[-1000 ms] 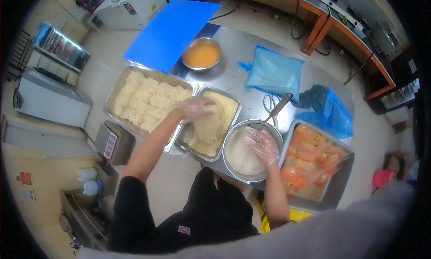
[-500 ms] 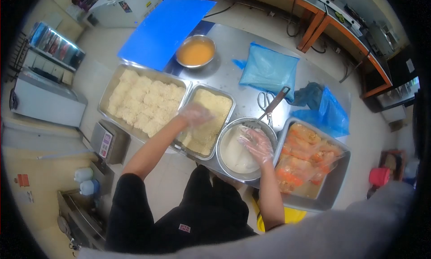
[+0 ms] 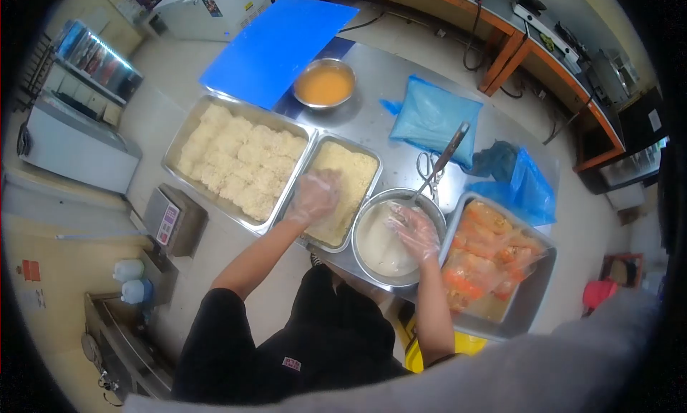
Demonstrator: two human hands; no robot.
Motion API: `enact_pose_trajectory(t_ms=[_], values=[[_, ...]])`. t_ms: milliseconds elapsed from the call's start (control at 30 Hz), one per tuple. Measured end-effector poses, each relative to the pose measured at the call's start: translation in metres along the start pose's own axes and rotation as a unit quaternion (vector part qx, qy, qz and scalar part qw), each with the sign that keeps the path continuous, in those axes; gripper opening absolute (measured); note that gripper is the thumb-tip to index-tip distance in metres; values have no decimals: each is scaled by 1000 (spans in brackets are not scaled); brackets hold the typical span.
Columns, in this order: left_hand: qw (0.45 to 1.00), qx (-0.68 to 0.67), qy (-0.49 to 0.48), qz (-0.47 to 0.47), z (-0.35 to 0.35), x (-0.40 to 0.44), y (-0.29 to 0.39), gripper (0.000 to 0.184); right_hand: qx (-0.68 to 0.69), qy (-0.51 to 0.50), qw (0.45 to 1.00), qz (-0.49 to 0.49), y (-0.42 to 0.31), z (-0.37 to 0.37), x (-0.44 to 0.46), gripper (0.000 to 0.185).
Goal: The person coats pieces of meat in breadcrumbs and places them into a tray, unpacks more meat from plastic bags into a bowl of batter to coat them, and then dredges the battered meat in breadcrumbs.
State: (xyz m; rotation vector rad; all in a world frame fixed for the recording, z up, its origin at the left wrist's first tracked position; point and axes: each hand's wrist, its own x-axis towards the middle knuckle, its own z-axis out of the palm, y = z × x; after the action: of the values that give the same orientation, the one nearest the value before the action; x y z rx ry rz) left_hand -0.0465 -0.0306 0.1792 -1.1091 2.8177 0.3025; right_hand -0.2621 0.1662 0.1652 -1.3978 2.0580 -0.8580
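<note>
My left hand (image 3: 315, 197), in a clear plastic glove, is down at the left side of a small metal tray (image 3: 377, 171) of pale yellow breadcrumbs (image 3: 351, 171). Its fingers are blurred, and whatever lies beneath them is hidden. Over a round metal bowl (image 3: 361, 264) of white batter (image 3: 378, 245) is my right hand (image 3: 416, 234), also gloved. Its fingers are apart and coated with batter, and nothing shows in them. A dark-handled utensil (image 3: 449, 152) leans in the same bowl, its lower end behind the rim.
Crumbed pieces (image 3: 240, 159) fill a large tray (image 3: 172, 152) at left. On the right, a deep grey tray (image 3: 533, 298) holds orange marinated pieces (image 3: 486, 252) under clear plastic. Beyond are an orange-liquid bowl (image 3: 325, 84), blue board (image 3: 275, 48), blue bag (image 3: 436, 116) and scissors (image 3: 427, 168).
My left hand has moved down and towards me over the breadcrumbs. My right hand stays over the batter bowl with little change. The whole view has shifted slightly.
</note>
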Motion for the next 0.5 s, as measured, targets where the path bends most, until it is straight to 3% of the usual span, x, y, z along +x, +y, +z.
enact_pose_trajectory(t_ms=[33,133,233,500], values=[[994,13,-97,-49,-17,1,4,51,13,-7,1000,6,0,1,-1,44],[991,75,-96,-62,-3,14,-9,43,49,-26,998,24,1,0,2,45],[987,50,-153,10,-6,19,-20,39,71,-36,996,40,2,3,1,45],[993,3,-57,102,-35,-13,-28,28,39,-56,998,0,-16,-6,-3,42]])
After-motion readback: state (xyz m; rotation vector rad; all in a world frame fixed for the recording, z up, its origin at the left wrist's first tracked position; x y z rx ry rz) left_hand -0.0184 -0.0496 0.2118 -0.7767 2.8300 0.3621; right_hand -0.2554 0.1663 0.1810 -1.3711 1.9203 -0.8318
